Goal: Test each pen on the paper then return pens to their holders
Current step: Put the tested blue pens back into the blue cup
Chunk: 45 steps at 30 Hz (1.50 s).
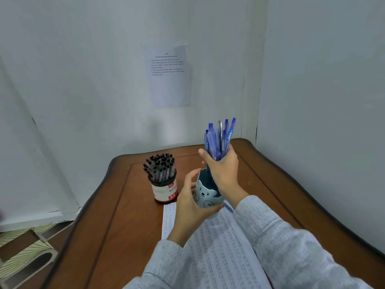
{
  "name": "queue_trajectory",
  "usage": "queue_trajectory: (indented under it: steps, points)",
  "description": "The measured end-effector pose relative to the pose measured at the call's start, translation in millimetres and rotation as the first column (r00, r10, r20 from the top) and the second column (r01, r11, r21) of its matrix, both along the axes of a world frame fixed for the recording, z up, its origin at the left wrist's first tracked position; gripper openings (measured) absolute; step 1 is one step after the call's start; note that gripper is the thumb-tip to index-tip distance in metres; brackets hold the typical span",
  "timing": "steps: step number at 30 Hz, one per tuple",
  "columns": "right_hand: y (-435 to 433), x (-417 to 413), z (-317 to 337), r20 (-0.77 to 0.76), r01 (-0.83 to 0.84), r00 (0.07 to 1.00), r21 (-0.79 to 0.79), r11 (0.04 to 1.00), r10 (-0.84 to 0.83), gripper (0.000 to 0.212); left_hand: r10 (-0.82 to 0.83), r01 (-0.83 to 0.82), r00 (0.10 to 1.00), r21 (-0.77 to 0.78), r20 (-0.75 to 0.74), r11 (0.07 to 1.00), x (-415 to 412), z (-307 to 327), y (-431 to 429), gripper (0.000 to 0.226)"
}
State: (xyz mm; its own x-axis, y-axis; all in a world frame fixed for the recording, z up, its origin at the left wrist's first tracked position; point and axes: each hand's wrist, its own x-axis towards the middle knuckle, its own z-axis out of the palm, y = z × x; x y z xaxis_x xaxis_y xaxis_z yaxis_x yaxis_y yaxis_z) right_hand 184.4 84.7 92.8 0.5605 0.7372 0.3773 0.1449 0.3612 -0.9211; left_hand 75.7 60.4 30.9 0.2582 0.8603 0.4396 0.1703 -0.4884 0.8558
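My right hand (224,171) grips a bundle of several blue pens (218,138) upright, their lower ends at the mouth of a grey-blue cup with an animal face (205,192). My left hand (190,200) holds that cup from the left side, just above the paper. A red and white round holder (164,191) full of black pens (160,166) stands to the left of the cup. A sheet of paper covered in pen marks (216,247) lies on the table under my forearms.
The brown wooden table (116,215) sits in a corner, with white walls behind and to the right. A printed sheet (168,75) is stuck on the back wall. The floor (25,245) shows beyond the table's left edge.
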Motion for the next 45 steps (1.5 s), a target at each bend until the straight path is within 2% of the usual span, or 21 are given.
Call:
queue_trajectory:
  steps: [3,8,17,21,28,32,34,36,42,45]
  points:
    - [-4,-1,2,-0.112,-0.079,0.991,-0.003,0.997,0.078,0.031,0.002,-0.002,1.000,-0.003,0.006,1.000,-3,0,-2,0.091]
    - [-7,-3,7,-0.163,-0.148,0.976,-0.022,0.989,0.142,0.062,0.006,-0.006,1.000,-0.022,0.013,1.000,-4,0,-3,0.092]
    - [-9,5,13,-0.089,-0.273,0.958,0.018,0.962,0.273,0.027,0.011,-0.011,1.000,-0.031,0.000,0.999,-8,1,-3,0.092]
    - [-8,7,11,-0.045,-0.255,0.965,0.061,0.965,0.258,0.023,0.007,-0.007,1.000,-0.042,0.006,0.999,-9,2,-4,0.092]
    - [-9,9,12,-0.127,-0.288,0.945,0.114,0.951,0.302,0.020,-0.014,0.014,1.000,-0.066,-0.003,0.998,-12,-1,-5,0.092]
    - [-10,14,12,-0.225,-0.367,0.906,0.004,0.930,0.359,0.029,0.001,0.001,0.999,-0.073,0.037,0.997,-17,-3,-3,0.091]
    - [-10,18,9,-0.245,-0.446,0.877,-0.093,0.890,0.414,0.038,0.000,0.003,0.999,-0.077,0.042,0.997,-18,-5,-3,0.092]
    - [-10,22,6,-0.288,-0.530,0.828,-0.123,0.839,0.481,0.045,-0.009,0.013,0.999,-0.093,0.049,0.996,-18,-9,-3,0.092]
    - [-13,44,1,-0.222,-0.486,0.864,-0.140,0.862,0.452,0.046,0.012,-0.006,0.998,-0.091,0.069,0.996,-21,-14,0,0.092]
    - [-15,62,-7,-0.102,-0.417,0.909,-0.292,0.861,0.405,0.033,0.049,-0.044,0.997,-0.070,0.064,0.997,-26,-13,3,0.091]
